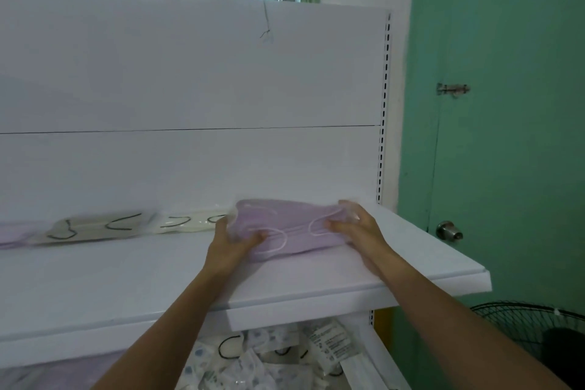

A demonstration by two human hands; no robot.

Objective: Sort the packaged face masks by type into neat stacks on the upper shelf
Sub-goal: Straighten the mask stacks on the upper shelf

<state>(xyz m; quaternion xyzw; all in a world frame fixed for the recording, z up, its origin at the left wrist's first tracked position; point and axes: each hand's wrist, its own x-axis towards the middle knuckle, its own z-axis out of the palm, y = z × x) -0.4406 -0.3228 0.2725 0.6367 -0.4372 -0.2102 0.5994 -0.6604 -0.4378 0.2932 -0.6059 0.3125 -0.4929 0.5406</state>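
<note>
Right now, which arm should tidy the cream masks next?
Left, probably. The left grip holds the left end of the purple pack, right beside the cream pack; the right grip is at the far end.

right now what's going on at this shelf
A person grips a lilac stack of mask packs at the right end of the upper shelf, the left hand on its left end and the right hand on its right end. Further left along the shelf's back lie a cream pack, a beige pack and more lilac packs. Below the shelf, a loose pile of mixed packs waits unsorted.
</note>
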